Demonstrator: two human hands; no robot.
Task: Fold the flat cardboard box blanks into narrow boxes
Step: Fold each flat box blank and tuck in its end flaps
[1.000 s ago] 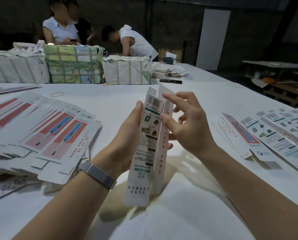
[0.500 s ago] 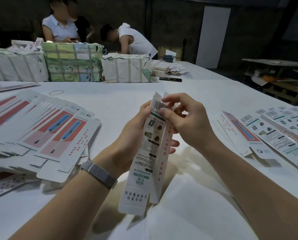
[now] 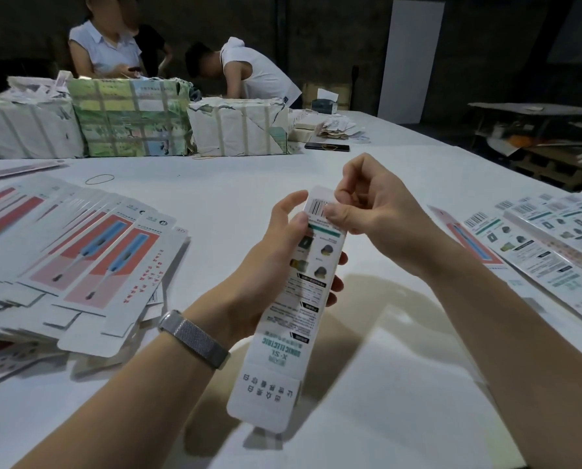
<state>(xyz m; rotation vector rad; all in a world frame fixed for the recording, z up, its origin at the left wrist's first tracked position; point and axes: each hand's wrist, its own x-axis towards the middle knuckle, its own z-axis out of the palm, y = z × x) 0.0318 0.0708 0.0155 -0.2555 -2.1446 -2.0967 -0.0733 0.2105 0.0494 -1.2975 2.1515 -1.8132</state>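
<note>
Working at the white table (image 3: 235, 204), which is carrying everything: fanned stack of flat blanks (image 3: 90, 265) to my left, a second spread of blanks (image 3: 533, 248) to my right, taped bundles (image 3: 130, 120) along the far edge. Bare table is running between the two spreads, so there's room ahead and below my hands. I'm holding the half-formed box (image 3: 299, 299) above the table, in front of me, long axis running from near-low to far-high, tilted a bit right at the top. My left hand (image 3: 269, 265) is wrapping the box mid-body, thumb up the left edge. My right hand (image 3: 374, 211) is nearer the top end, fingers curled, thumb pressing the barcode flap (image 3: 318, 206). Top closure looks like the step in hand; bottom flap (image 3: 266, 397) is hanging open, nearest me, not yet tucked.
</note>
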